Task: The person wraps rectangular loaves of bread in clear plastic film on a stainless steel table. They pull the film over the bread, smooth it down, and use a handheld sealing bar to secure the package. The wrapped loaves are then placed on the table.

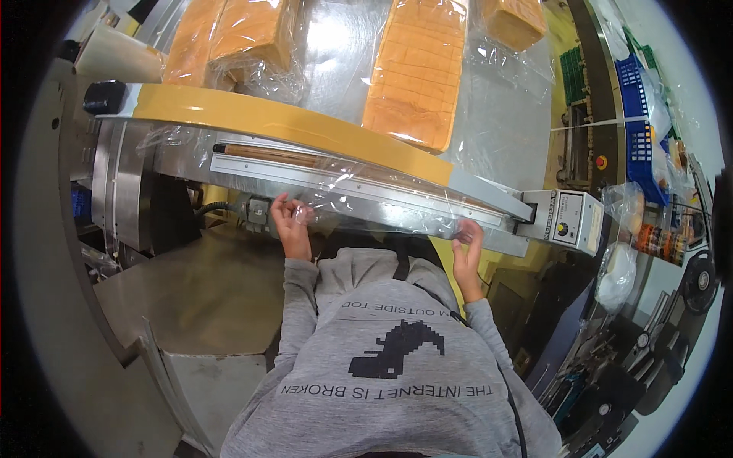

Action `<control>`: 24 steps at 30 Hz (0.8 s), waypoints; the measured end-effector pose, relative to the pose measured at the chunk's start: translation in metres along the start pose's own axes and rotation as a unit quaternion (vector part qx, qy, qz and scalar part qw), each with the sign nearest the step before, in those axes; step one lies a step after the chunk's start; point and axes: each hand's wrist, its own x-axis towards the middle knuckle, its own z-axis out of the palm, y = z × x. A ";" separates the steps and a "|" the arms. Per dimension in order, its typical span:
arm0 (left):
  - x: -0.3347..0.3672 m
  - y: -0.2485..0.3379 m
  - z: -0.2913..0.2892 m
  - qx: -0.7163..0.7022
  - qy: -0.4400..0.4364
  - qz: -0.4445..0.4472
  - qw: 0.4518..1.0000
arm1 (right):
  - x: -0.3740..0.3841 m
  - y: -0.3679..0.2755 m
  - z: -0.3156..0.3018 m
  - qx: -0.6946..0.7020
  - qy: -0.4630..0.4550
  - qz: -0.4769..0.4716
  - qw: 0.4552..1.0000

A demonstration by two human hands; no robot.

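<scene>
A bar heat sealer lies across in front of me, its long yellow arm (290, 122) raised at an angle over the sealing bed (343, 183). The loose end of a clear plastic bag (366, 210) passes under the arm and hangs over the near edge. My left hand (294, 227) pinches that film at its left side, thumb and fingertips close together. At the right corner of the film, my right hand (469, 256) grips it between thumb and fingers. Beyond the arm lies a sliced bread loaf (416, 76) in clear wrapping; where the bag meets it is hidden behind the arm.
More wrapped loaves (248, 34) lie at the far left, and another loaf (515, 21) at the far right of the metal table (336, 65). The sealer's control box (573, 221) sits at its right end. A blue crate (637, 122) stands farther right.
</scene>
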 end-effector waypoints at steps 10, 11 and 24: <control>-0.008 -0.023 0.028 -0.054 -0.010 -0.137 0.989 | 0.027 0.015 0.004 0.062 -0.167 0.151 0.972; -0.008 -0.025 0.032 -0.058 -0.006 -0.121 0.991 | 0.026 0.014 0.001 0.078 -0.182 0.143 0.970; -0.059 -0.067 0.101 -0.133 0.064 -0.182 0.972 | 0.041 -0.068 -0.041 -0.363 -0.387 -0.075 0.845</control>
